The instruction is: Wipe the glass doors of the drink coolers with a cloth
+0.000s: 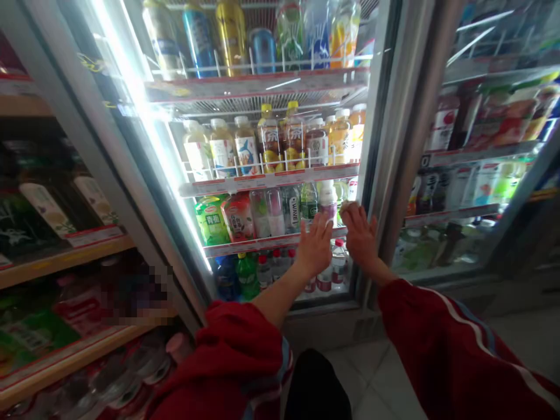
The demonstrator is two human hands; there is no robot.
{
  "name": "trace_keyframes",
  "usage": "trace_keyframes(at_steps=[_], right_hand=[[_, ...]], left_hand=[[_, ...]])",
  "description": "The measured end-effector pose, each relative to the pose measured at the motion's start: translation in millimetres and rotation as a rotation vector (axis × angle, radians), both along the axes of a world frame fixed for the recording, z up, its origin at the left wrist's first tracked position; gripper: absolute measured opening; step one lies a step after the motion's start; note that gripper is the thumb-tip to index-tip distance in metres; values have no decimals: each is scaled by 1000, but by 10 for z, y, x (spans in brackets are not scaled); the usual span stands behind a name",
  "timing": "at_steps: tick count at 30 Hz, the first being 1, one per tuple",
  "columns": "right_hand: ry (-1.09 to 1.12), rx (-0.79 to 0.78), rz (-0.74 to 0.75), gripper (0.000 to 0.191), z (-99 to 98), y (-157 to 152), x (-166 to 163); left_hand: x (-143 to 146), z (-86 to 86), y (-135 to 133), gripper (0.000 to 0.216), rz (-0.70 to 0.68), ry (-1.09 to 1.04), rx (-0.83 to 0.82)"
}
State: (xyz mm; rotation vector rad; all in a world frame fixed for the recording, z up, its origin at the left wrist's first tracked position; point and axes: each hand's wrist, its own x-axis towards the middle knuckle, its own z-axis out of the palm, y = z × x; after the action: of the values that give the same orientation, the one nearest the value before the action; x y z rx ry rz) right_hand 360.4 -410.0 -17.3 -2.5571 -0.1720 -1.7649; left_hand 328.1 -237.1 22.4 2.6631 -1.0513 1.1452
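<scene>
Both of my hands are held out in front of a lit drinks fridge (365, 146). My left hand (315, 248) has its fingers stretched out and apart, with nothing in it, in front of the shelf with a green-labelled bottle (308, 201). Close to the door's right frame, my right hand (361, 236) has bent fingers over a small pale thing (349, 205), mostly hidden and too blurred to name. Between the two hands shows a white-capped bottle (327, 198). Whether either hand touches the glass, I cannot tell.
Rows of bottles and cans fill the fridge shelves (271, 177). A second glass-fronted fridge (459, 216) stands on the right. On the left is a wooden shelf (100, 248) with bottles and packs. Pale floor tiles (380, 379) lie below.
</scene>
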Motion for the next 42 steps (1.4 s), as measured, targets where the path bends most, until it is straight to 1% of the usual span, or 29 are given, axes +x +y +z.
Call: trace_keyframes(at_steps=[2,4,5,8,10,12,15,16,18,21,23,25,26,27,29,30,31,32,36,38,40,42], right_hand=[[-30,59,-20,52,77,-119,52],[-18,59,-31,50,51,-207,90],[-1,47,-19,50,-1,-236,100],[-22,99,-2,49,-209,-276,99],[-25,110,11,49,-282,-281,89],[-21,116,11,52,-260,-277,86],[5,167,-15,58,-160,-236,87],[21,189,-16,59,-150,-203,78],[57,226,-3,62,-190,-103,40],[101,231,66,61,-304,135,-47],[73,190,113,57,-283,345,-82],[1,138,140,54,-126,591,-76],[-24,112,148,53,-10,728,-59],[-65,120,144,53,113,870,-38],[-55,117,169,52,317,1168,8],[-39,104,182,51,372,1319,26],[-10,89,196,50,385,1468,37],[9,70,210,49,360,1613,40],[96,-11,306,54,77,2117,-22],[129,-82,377,59,16,2315,-60],[122,-132,431,62,80,2483,-69],[84,-131,447,62,220,2624,-45]], left_hand=[[-19,13,-34,62,7,3,8],[-42,17,-41,61,14,-2,20],[-51,15,-32,60,23,6,32],[-68,1,39,61,48,6,43],[-76,-11,115,59,60,4,38],[-81,-29,210,58,69,8,32],[-80,-74,393,58,96,6,12],[-80,-93,465,58,112,5,1],[-86,-130,627,57,145,10,-26],[-118,-164,894,56,190,36,-68],[-152,-163,1080,56,213,48,-96],[-191,-149,1271,57,237,55,-124],[-211,-139,1369,57,252,58,-136],[-232,-130,1470,58,267,60,-147],[-277,-118,1675,60,302,64,-165],[-302,-116,1779,62,320,66,-175],[-327,-118,1880,63,342,68,-186],[-352,-123,1977,64,363,73,-195],[-436,-167,2292,65,441,87,-217],[-462,-194,2397,66,465,79,-222],[-480,-219,2480,67,481,68,-231],[-495,-241,2556,67,492,56,-243]])
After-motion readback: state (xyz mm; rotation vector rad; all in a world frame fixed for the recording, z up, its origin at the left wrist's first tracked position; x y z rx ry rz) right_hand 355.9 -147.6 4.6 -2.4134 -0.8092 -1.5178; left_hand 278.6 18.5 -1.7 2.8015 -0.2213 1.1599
